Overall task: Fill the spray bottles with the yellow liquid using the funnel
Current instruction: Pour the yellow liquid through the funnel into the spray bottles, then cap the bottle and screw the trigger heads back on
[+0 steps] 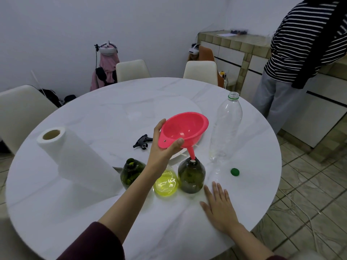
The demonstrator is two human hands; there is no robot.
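My left hand grips the rim tab of a pink funnel, tilted, with its spout tip in the neck of the right dark green bottle. A second dark green bottle stands open to the left. Between them sits a clear round vessel of yellow liquid, partly behind my left forearm. My right hand lies flat and open on the white round table, just right of the green bottle. A black spray head lies behind the bottles.
A tall clear plastic bottle, uncapped and seemingly empty, stands at the right, with its green cap on the table nearby. A paper towel roll stands at the left. Chairs ring the table. A person in a striped top stands at the counter, far right.
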